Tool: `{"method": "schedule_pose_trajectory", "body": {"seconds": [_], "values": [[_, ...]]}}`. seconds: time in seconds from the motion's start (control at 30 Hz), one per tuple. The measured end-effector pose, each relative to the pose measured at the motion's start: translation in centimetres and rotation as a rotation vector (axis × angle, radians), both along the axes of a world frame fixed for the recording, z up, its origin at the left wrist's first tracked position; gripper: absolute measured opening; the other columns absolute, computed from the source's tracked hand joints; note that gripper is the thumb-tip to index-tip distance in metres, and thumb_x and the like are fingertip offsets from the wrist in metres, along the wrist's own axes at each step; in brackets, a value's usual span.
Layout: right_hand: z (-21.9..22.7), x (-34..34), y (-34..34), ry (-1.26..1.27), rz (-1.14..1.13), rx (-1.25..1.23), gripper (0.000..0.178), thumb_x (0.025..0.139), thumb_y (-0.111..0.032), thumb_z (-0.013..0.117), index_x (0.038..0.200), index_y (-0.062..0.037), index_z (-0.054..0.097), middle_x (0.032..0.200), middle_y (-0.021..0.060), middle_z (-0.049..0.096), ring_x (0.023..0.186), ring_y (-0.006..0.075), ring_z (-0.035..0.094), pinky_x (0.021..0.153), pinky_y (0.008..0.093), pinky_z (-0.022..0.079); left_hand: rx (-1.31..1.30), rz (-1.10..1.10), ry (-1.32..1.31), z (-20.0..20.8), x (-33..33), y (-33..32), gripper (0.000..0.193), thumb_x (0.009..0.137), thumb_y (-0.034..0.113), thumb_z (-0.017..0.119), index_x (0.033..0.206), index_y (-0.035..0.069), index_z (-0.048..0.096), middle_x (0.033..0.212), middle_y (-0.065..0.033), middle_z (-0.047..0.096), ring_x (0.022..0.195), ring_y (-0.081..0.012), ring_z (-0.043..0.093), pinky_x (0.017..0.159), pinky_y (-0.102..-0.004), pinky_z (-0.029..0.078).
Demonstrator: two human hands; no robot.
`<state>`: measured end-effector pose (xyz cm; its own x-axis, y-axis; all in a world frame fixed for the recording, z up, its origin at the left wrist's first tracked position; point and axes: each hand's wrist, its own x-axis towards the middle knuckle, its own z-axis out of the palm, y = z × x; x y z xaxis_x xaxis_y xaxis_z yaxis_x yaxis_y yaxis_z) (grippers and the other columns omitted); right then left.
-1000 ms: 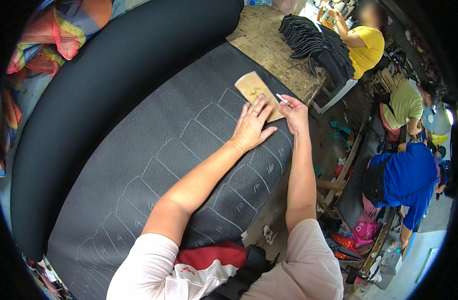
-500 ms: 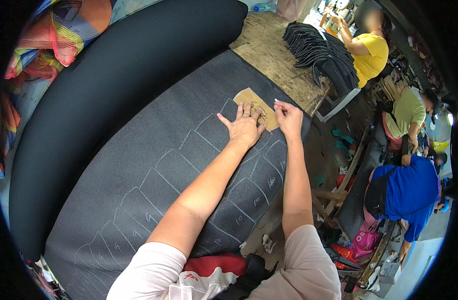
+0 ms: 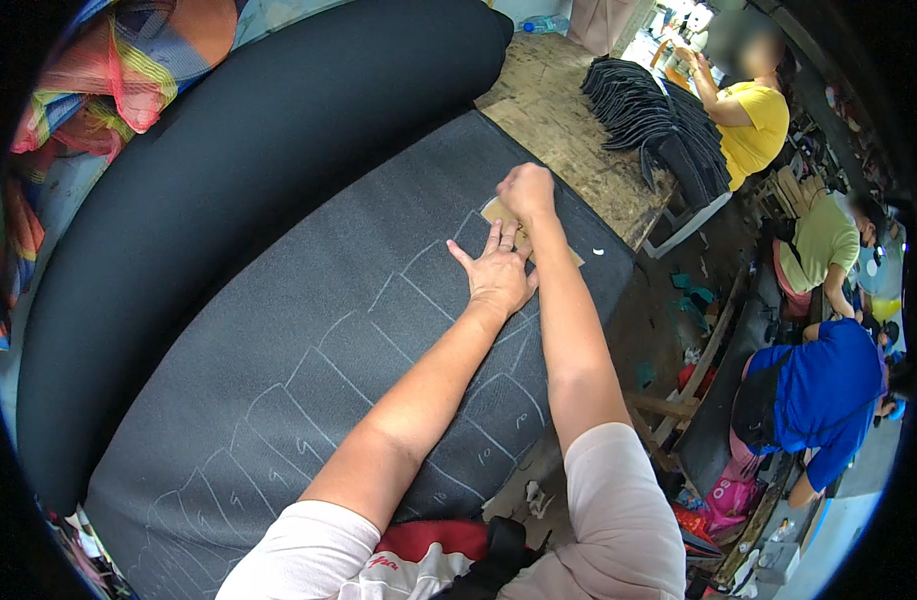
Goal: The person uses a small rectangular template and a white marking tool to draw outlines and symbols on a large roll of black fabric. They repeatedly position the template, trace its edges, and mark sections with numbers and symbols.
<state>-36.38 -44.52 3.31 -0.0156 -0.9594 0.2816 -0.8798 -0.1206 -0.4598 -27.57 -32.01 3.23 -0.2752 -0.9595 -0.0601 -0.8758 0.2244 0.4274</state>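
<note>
Cardboard template at the far right of the black fabric, left hand spread flat over it! Right hand curled closed, contents hidden; outlining, seemingly: next stroke needs firm hold-down.

Fisheye-bent edges, bright upper right.
</note>
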Motion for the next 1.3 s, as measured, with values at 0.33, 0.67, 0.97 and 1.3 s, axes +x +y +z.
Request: {"method": "schedule_pose_trajectory", "body": {"seconds": [0.33, 0.67, 0.97, 1.3], "values": [[-0.6, -5.2, 2.8, 0.314, -0.031, 0.019, 0.016, 0.068, -0.012, 0.057, 0.067, -0.0004, 0.068, 0.073, 0.0231, 0.063, 0.072, 0.0378, 0.063, 0.071, 0.0428, 0.051, -0.051, 0.035, 0.016, -0.3, -0.1, 0.0, 0.055, 0.083, 0.050, 0.055, 0.133, 0.030, 0.045, 0.147, -0.0004, 0.029, 0.138, -0.0187, 0.021, 0.096, -0.0775, 0.004], [0.2, -10.2, 14.2, -0.229, 0.198, 0.147, 0.012, 0.073, -0.010, 0.067, 0.081, -0.0007, 0.069, 0.061, 0.0081, 0.062, 0.055, 0.0108, 0.053, 0.054, 0.0266, 0.044, -0.057, 0.058, 0.022, 0.0, -0.3, 0.0, 0.053, 0.081, 0.047, 0.058, 0.130, 0.029, 0.050, 0.146, -0.0005, 0.031, 0.137, -0.0182, 0.022, 0.096, -0.0771, 0.005], [0.6, -8.2, 11.6, -0.171, -0.133, -0.413, 0.010, 0.076, -0.008, 0.062, 0.082, -0.0035, 0.069, 0.076, 0.0180, 0.065, 0.073, 0.0350, 0.064, 0.067, 0.0398, 0.051, -0.025, 0.009, 0.067, -0.3, -0.1, -0.4, 0.065, 0.079, 0.043, 0.063, 0.137, 0.024, 0.041, 0.149, -0.0028, 0.025, 0.138, -0.0193, 0.020, 0.095, -0.0775, 0.002], [-3.4, -4.3, 12.2, 0.001, -0.075, -0.296, 0.065, 0.059, -0.040, 0.083, 0.102, 0.0036, 0.063, 0.095, 0.0192, 0.056, 0.087, 0.0351, 0.058, 0.080, 0.0419, 0.048, -0.058, 0.332, -0.313, -1.1, 28.4, 17.1, 0.091, 0.067, 0.066, 0.064, 0.141, 0.026, 0.031, 0.152, -0.0055, 0.016, 0.141, -0.0271, 0.011, 0.098, -0.0737, 0.009]]}}
